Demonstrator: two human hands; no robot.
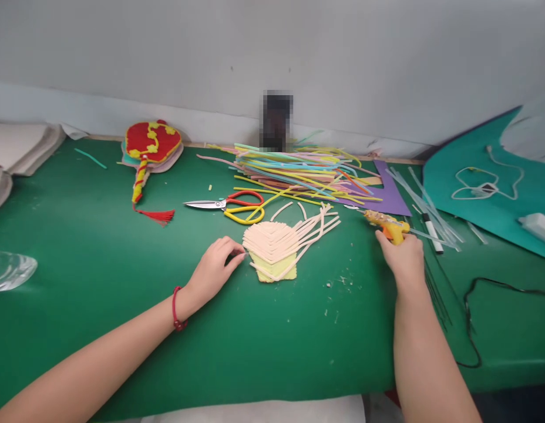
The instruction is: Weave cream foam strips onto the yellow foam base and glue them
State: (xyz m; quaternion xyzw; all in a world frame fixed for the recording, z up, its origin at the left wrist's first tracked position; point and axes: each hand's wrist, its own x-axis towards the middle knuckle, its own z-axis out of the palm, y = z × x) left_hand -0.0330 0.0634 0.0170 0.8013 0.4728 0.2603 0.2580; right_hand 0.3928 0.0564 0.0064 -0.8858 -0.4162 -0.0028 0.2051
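Gripping in the right hand [402, 255] the handle of a yellow glue gun [389, 222], fingers wrapped round, nozzle towards the left; cannot tell whether lifted or resting on the green desk [211, 364]. Holding the left hand [216, 263], with a red bracelet [175, 305] at the wrist, just beside the left edge of a shield-shaped piece [272, 238], thumb and fingertips drawn close together; cannot tell whether pinching anything.

Between both hands, nearer the left, flat on the desk: that same piece, pale pink strips in nested V shapes over a yellow-green backing [289, 270], loose ends fanned out towards the far right. To its right, a scatter of white scraps [329, 285].

Just beyond, scissors [222, 204] with blades pointing left, one handle loop red, the other yellow. Behind those, a heap of multicoloured strips [281, 170], with a purple sheet [393, 194] at its right end. Farther back, by the wall [167, 53], a dark upright shape [276, 120], pixelated beyond recognition.

Past the glue gun, strewn clear sticks [424, 202], a black-and-white marker [432, 233] and a curling black cord [468, 305]; farther right, a teal sheet [457, 158] bearing a white cable [488, 188].

Out to the left, a red fan [167, 144] with yellow trim, red tassel [160, 216] on the desk; at the view's edge, a clear dish [12, 271], partly cut off.
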